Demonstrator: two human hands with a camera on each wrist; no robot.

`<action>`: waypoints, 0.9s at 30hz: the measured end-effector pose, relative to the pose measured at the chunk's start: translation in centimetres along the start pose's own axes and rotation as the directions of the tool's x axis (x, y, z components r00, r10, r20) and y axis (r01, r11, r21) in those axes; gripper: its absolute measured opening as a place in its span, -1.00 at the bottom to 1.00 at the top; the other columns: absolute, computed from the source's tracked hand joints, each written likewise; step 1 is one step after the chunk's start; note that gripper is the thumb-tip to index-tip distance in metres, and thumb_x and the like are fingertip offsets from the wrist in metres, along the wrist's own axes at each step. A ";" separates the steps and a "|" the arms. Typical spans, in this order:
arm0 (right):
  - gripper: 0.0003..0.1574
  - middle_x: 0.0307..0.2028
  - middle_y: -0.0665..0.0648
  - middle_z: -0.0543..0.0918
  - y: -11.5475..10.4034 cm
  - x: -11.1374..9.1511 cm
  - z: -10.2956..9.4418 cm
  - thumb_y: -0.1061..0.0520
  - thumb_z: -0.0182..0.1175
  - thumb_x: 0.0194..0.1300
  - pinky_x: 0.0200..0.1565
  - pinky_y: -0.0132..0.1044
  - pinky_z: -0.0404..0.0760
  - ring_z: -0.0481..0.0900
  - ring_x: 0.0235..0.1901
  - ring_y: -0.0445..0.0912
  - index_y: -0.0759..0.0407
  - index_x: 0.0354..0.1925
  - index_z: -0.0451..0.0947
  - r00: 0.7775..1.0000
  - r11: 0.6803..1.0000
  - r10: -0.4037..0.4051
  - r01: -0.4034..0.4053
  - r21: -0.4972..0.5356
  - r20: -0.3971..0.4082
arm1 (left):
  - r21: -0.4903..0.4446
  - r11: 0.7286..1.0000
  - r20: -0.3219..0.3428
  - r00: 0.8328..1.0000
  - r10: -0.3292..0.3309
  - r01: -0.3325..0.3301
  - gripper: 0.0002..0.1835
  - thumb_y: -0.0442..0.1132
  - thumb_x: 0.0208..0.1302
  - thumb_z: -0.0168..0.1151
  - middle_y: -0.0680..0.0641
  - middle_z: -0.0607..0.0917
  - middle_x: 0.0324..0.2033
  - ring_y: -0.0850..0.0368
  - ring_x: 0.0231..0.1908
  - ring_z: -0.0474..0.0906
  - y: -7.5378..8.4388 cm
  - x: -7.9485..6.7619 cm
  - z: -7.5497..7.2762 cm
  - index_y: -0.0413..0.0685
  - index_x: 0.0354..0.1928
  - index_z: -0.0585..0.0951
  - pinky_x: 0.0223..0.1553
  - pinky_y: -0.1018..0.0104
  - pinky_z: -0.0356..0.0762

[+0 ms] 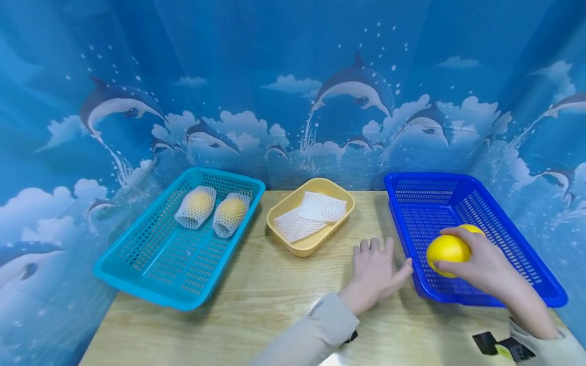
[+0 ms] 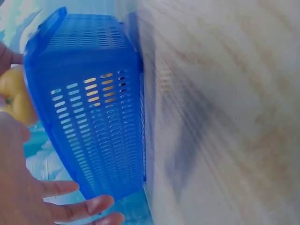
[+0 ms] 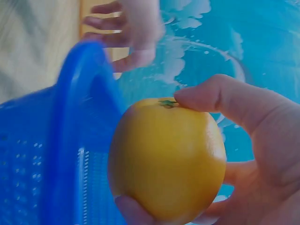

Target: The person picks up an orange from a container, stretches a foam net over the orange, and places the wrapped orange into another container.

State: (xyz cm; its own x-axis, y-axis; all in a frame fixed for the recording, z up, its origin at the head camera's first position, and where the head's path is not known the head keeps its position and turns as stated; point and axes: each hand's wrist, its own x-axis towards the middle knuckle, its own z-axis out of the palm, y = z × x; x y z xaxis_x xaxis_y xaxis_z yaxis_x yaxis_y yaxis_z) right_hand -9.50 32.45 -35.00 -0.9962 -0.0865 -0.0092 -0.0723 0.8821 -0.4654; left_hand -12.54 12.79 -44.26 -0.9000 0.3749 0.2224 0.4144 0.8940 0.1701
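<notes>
Basically, a round yellow fruit is gripped by the right hand, green stem facing the straight-fingered left hand; long axis unclear.

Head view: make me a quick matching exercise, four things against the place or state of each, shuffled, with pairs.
1. Right hand
2. Net-wrapped fruits
3. Loose white nets
4. Left hand

A. In the teal basket
B. Beside the blue basket, holding nothing
C. Holding a yellow fruit
D. In the pale yellow tray

Pairs: 1-C, 2-A, 3-D, 4-B
</notes>
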 end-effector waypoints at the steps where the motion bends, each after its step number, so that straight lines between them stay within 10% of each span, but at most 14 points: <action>1: -0.11 -0.01 0.53 0.47 -0.2 -0.1 -0.1 0.02 0.47 0.10 -0.46 -0.18 0.47 0.50 -0.28 0.17 0.38 0.26 0.34 1.000 1.000 -0.004 0.004 0.005 -0.002 | -0.046 0.999 -0.005 1.000 -0.008 0.008 -0.42 0.38 0.37 -0.28 -0.01 0.58 -0.19 0.04 -0.18 0.46 -0.3 -0.2 0.0 0.16 0.09 0.43 -0.15 0.20 0.42; 6: -0.09 0.08 0.51 0.44 -1.6 -0.7 -0.5 -0.01 0.46 0.13 -0.45 -0.18 0.49 0.51 -0.23 0.21 0.33 0.30 0.32 1.000 1.000 -0.015 0.015 0.026 -0.019 | -0.346 0.938 -0.015 0.999 -0.037 0.029 -0.50 0.20 0.35 0.00 0.01 0.60 -0.18 0.14 -0.23 0.48 -2.0 -1.2 -0.1 0.01 0.12 0.42 -0.17 0.31 0.44; 12: -0.08 0.20 0.49 0.36 -3.6 -1.7 -0.9 -0.04 0.43 0.18 -0.44 -0.16 0.51 0.51 -0.17 0.23 0.24 0.36 0.28 0.999 0.996 -0.023 0.026 0.087 -0.036 | -0.658 0.753 0.019 1.000 -0.003 0.015 -0.58 0.06 0.32 0.13 0.14 0.51 -0.35 0.30 -0.38 0.40 -3.8 -2.2 0.6 0.02 0.12 0.45 -0.30 0.46 0.43; 23: -0.20 0.25 0.33 0.33 -6.9 -2.8 -1.1 0.06 0.32 0.32 -0.36 -0.27 0.63 0.52 -0.01 0.26 0.04 0.42 0.23 0.998 0.946 -0.053 0.058 0.320 -0.023 | -0.839 0.539 -0.041 0.997 0.066 -0.070 -0.69 -0.15 0.33 0.20 0.15 0.49 -0.43 0.42 -0.47 0.36 -6.0 -4.5 1.3 -0.02 0.06 0.47 -0.42 0.56 0.42; 27: -0.30 0.25 0.21 0.36 -7.7 -2.9 -0.5 0.13 0.24 0.39 -0.31 -0.25 0.67 0.57 -0.03 -0.01 -0.02 0.41 0.25 0.995 0.900 -0.099 0.098 0.424 -0.021 | -0.863 0.494 -0.063 0.992 0.105 -0.107 -0.70 -0.21 0.33 0.21 0.17 0.50 -0.44 0.43 -0.46 0.37 -6.5 -5.4 1.3 -0.04 0.06 0.45 -0.40 0.55 0.45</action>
State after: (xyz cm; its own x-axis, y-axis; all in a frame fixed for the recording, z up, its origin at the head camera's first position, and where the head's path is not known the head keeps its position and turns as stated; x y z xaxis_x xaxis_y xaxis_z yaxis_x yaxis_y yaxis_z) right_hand -6.05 26.12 -30.94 -0.9850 -0.1633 0.0557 -0.1427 0.5897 -0.7949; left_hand -10.60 5.27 -47.86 -0.8413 0.4501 0.2995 0.4178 0.1898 0.8885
